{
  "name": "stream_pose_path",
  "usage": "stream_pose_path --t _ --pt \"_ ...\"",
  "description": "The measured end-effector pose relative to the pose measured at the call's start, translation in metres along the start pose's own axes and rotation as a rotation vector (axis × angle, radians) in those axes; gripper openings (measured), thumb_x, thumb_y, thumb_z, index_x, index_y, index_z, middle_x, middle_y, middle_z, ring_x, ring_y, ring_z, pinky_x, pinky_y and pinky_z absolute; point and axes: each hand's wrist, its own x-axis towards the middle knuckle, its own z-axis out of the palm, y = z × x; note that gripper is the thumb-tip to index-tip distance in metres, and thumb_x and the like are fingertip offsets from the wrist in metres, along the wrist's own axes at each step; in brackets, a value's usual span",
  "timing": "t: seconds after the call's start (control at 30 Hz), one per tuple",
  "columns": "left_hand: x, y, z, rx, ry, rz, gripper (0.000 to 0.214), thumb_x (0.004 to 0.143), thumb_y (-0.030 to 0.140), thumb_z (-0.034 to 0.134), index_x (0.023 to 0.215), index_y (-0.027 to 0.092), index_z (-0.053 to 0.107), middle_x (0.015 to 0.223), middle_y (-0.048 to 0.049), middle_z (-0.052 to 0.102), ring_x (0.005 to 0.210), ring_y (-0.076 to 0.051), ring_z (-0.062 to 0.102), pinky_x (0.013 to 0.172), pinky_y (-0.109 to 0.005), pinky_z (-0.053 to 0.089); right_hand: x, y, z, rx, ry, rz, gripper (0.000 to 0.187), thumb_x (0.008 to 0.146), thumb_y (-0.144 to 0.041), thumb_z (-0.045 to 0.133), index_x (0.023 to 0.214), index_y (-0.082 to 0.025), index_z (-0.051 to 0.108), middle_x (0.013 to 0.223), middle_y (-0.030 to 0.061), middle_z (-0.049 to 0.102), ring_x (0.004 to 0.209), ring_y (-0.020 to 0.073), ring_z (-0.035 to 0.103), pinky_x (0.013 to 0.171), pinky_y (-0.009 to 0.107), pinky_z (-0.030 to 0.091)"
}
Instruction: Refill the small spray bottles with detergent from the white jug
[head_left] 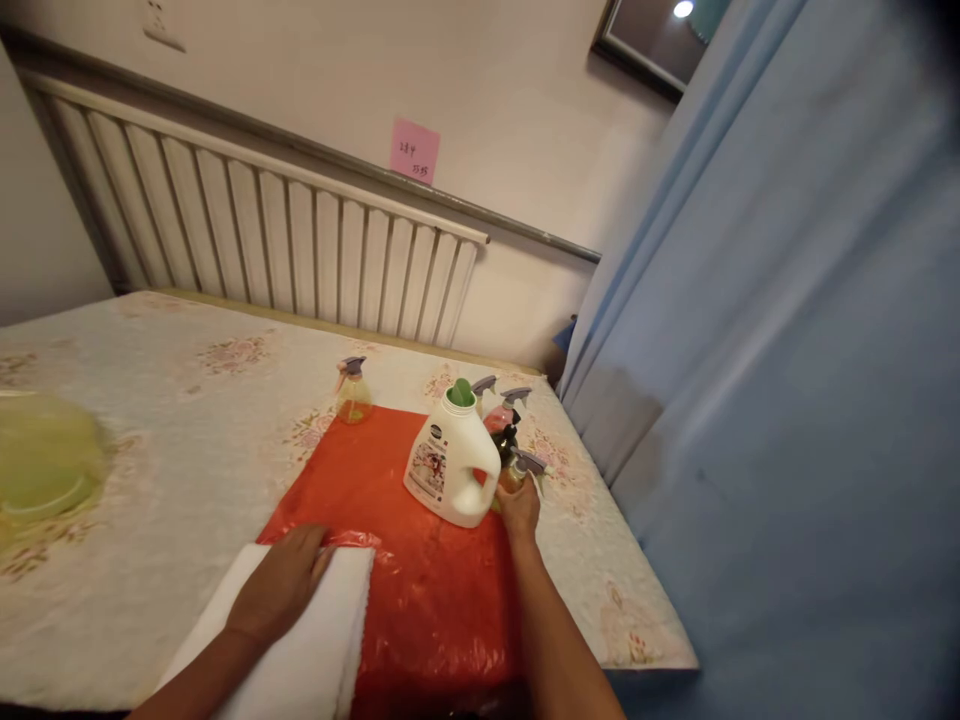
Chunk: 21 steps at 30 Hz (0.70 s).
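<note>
My left hand [281,585] lies on a folded white towel [330,630], its fingertips at the towel's far edge and the thumb apart. Under the towel's far end runs a shiny red plastic sheet [435,600]. My right hand [519,505] is closed around a spray bottle [516,475] with amber liquid and a grey trigger head. Just left of that hand stands a white jug [457,460] with a handle and something green in its mouth. Behind the held bottle are a dark pump bottle [504,440] and a spray bottle with pink liquid [501,415], partly hidden.
A spray bottle [354,395] with yellowish liquid stands at the red sheet's far left corner. At the left edge is a translucent yellow-green basin [49,450]. The floral cloth [187,430] meets a radiator [285,240] behind and a blue curtain [772,350] on the right.
</note>
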Motion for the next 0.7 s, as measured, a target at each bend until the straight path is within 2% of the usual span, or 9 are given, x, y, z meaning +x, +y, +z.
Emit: stream_pose_path --t 0.13,0.33,0.47,0.57,0.7 --pt "0.001 0.001 0.000 0.019 -0.019 -0.012 0.037 0.097 0.043 0.037 0.106 0.017 0.063 0.108 -0.0127 0.068 0.102 -0.028 0.063 0.095 -0.044 0.048 0.006 0.004 -0.010 -0.084 0.009 0.031 0.052 0.062 -0.046 0.070 0.103 -0.014 0.067 0.099 0.0158 0.074 0.093 0.0301 0.067 0.078 0.034 0.049" --pt "0.001 -0.003 0.004 0.012 -0.005 -0.012 0.037 0.096 0.042 0.039 0.108 0.017 0.063 0.107 -0.0132 0.068 0.102 -0.028 0.063 0.096 -0.045 0.048 0.024 0.013 -0.038 -0.179 0.048 0.061 0.055 0.067 -0.047 0.067 0.109 -0.012 0.064 0.102 0.0168 0.073 0.091 0.0297 0.067 0.075 0.033 0.047" --pt "0.001 -0.004 0.005 0.022 -0.002 0.011 0.043 0.097 0.046 0.037 0.109 0.014 0.063 0.110 -0.0156 0.067 0.105 -0.031 0.063 0.096 -0.046 0.048 0.035 0.010 -0.052 -0.202 0.063 0.049 0.057 0.068 -0.046 0.067 0.111 -0.010 0.064 0.106 0.0185 0.072 0.096 0.0305 0.067 0.077 0.033 0.046" --pt "0.002 -0.003 0.003 0.032 -0.008 0.002 0.044 0.097 0.047 0.036 0.109 0.014 0.063 0.110 -0.0157 0.068 0.105 -0.031 0.063 0.096 -0.046 0.048 0.038 0.002 -0.051 -0.204 0.041 0.015 0.055 0.068 -0.046 0.068 0.110 -0.011 0.065 0.107 0.0176 0.072 0.096 0.0297 0.066 0.078 0.033 0.046" --pt "0.002 -0.002 0.002 0.031 -0.019 -0.011 0.042 0.096 0.046 0.037 0.110 0.015 0.063 0.109 -0.0145 0.068 0.104 -0.030 0.063 0.096 -0.044 0.048 0.035 -0.008 -0.038 -0.195 -0.018 -0.020 0.049 0.067 -0.046 0.070 0.103 -0.013 0.067 0.099 0.0146 0.073 0.088 0.0277 0.067 0.074 0.032 0.046"
